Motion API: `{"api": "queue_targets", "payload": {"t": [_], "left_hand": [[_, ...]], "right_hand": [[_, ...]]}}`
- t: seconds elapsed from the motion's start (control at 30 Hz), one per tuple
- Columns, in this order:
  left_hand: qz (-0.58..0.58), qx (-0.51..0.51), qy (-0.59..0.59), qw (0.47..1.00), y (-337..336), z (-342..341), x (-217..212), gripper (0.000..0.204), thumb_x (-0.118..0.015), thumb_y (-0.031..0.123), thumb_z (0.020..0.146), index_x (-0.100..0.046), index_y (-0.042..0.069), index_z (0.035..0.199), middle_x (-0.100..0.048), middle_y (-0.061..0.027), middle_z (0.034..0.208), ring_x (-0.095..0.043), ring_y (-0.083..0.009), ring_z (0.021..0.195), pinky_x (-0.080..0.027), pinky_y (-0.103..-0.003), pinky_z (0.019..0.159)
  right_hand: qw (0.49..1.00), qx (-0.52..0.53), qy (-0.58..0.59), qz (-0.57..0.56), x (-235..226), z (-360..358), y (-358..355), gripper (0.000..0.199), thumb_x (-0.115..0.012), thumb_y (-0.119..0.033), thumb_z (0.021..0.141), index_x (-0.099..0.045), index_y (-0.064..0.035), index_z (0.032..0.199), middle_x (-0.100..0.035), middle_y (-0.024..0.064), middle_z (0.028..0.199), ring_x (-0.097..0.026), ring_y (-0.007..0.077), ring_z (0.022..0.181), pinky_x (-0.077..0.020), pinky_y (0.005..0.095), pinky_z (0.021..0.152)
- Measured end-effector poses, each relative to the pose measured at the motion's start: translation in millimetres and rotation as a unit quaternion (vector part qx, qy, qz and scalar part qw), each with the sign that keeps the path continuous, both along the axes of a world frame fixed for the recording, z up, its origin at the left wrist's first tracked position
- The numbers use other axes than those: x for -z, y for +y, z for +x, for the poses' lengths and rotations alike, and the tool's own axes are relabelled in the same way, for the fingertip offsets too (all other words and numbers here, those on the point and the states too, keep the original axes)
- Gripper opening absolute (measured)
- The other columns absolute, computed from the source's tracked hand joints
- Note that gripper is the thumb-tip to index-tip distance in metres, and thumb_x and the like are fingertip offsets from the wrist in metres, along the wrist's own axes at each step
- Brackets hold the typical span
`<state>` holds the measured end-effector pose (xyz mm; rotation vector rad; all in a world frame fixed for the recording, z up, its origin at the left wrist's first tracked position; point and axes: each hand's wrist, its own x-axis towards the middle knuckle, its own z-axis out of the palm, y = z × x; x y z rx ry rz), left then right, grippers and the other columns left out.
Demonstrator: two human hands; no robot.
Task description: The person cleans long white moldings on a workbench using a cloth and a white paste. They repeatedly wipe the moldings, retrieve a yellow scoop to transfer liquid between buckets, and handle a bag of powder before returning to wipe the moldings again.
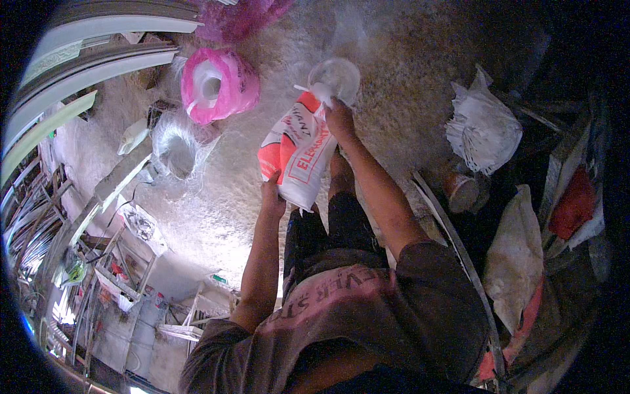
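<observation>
A white sack with orange-red panels and dark print (300, 154) hangs tilted in front of my legs, held between both hands. My left hand (270, 192) is closed on its lower left corner. Up at the far end, my right hand (338, 118) grips the sack's edge, close to a patch of white material (321, 92) at its mouth; whether that is powder or liner I cannot tell. Just beyond the mouth, a round translucent tub (342, 73) stands on the dusty floor. The sack's end partly hides its near side.
Left of the sack are a pink plastic bag around a white roll (247, 85) and a coil of white fibres (159, 146). Long white mouldings (131, 64) jut in at upper left. To the right lie a crumpled white sack (482, 125) and a pale stained sack (515, 262).
</observation>
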<state>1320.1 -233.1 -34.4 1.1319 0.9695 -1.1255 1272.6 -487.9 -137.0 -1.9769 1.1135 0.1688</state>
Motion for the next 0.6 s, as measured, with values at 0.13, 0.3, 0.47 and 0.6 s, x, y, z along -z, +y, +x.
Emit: {"api": "queue_targets", "payload": {"t": [0.13,0.3,0.47,0.6], "left_hand": [[-0.02,-0.019,0.008,1.0,-6,0,2,0.035,-0.055,0.018,0.088,-0.05,-0.007,0.113,-0.062,-0.0175,0.103,-0.063,-0.0287,0.093,-0.052,-0.042,0.08],[-0.027,-0.006,-0.001,1.0,10,-4,8,0.036,-0.054,0.019,0.088,-0.051,-0.007,0.113,-0.063,-0.0169,0.103,-0.063,-0.028,0.091,-0.053,-0.04,0.08],[-0.005,-0.022,0.015,1.0,-4,-1,-13,0.037,-0.054,0.019,0.089,-0.05,-0.008,0.113,-0.062,-0.0184,0.103,-0.064,-0.0286,0.088,-0.053,-0.041,0.078],[-0.003,-0.007,-0.002,1.0,-4,-2,-12,0.036,-0.053,0.019,0.089,-0.049,-0.008,0.114,-0.062,-0.0185,0.104,-0.064,-0.0292,0.089,-0.053,-0.041,0.079]], "right_hand": [[1.0,-0.016,0.001,0.018,-8,8,-7,0.033,-0.054,-0.023,0.087,-0.057,0.006,0.102,-0.061,0.0275,0.098,-0.058,0.0431,0.094,-0.0459,0.0464,0.083],[0.999,-0.013,0.045,-0.014,-17,9,-5,0.04,-0.054,-0.029,0.087,-0.058,0.004,0.108,-0.062,0.0252,0.1,-0.059,0.0405,0.095,-0.0454,0.0474,0.084],[0.997,-0.001,0.066,-0.041,-32,12,-7,0.04,-0.055,-0.033,0.085,-0.059,-0.0003,0.109,-0.063,0.0224,0.101,-0.06,0.0382,0.096,-0.0457,0.0473,0.084],[0.995,-0.015,0.092,-0.038,-37,20,-6,0.038,-0.056,-0.033,0.085,-0.06,-0.0036,0.109,-0.064,0.0201,0.1,-0.061,0.0366,0.094,-0.0453,0.0487,0.083]]}}
